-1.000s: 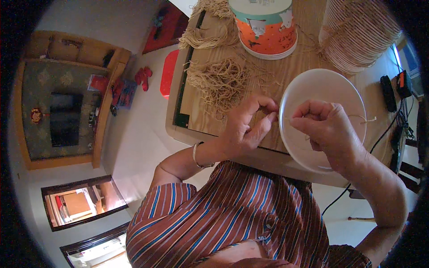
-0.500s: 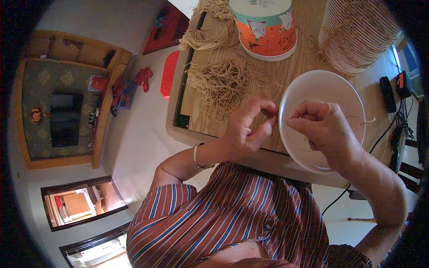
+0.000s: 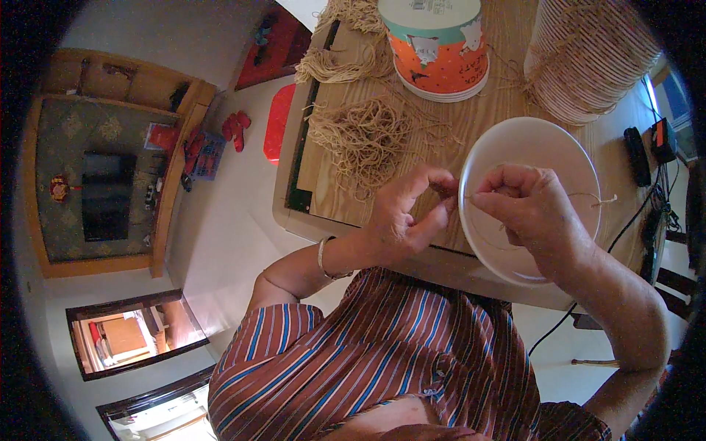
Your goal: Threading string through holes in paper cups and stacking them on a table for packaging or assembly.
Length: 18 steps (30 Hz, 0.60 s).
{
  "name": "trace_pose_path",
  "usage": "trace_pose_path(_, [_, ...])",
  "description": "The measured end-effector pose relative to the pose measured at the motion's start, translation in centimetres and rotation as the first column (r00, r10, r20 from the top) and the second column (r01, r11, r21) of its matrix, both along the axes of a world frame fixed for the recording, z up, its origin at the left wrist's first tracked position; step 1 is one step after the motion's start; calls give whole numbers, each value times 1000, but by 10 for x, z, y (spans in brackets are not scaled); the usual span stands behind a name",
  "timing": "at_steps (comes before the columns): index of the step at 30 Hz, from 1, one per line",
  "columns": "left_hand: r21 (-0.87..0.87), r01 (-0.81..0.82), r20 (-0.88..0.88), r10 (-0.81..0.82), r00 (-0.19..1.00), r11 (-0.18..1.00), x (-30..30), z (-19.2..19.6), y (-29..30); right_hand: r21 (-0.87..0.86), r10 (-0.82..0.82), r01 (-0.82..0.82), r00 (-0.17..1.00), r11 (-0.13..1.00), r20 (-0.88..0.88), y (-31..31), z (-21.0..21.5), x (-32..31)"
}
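A white round paper bucket (image 3: 531, 140) lies tipped at the table's front edge, its mouth facing me. Through its right wall passes a thin beige cord (image 3: 586, 195), with a knotted end outside. My right hand (image 3: 540, 209) reaches into the mouth, thumb and forefinger pinched on a bit of cord by the left wall. Outside that same wall is my left hand (image 3: 412, 213), thumb and forefinger brought together close to the rim; whatever is between those tips is too small to make out. A loose heap of beige cords (image 3: 364, 143) lies left of the bucket.
An orange and green printed bucket (image 3: 440, 62) stands upside down at the back. Right of it leans a tall stack of nested buckets (image 3: 592, 59) with cords over it. More cord bundles (image 3: 346, 65) lie at the far left. A black adapter with cables (image 3: 664, 140) is at the right edge.
Hardly anything differs. My right fingertips have shifted slightly left, nearer the bucket wall, and the left hand keeps its place outside it.
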<state>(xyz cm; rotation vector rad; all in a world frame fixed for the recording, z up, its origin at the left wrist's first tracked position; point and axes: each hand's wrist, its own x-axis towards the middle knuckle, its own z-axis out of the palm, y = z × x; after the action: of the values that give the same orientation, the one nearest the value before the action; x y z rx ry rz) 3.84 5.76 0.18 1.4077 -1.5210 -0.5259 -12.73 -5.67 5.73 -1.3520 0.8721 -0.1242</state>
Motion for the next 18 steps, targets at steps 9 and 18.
trace_pose_path(9, [1,10,7,-10,1000,1000,1,2,1,-5,8,-8,1000,1000,4,0,-2,2])
trace_pose_path(18, [-2,3,62,-3,998,1000,2,1,0,6,18,-18,1000,1000,25,1,-3,5])
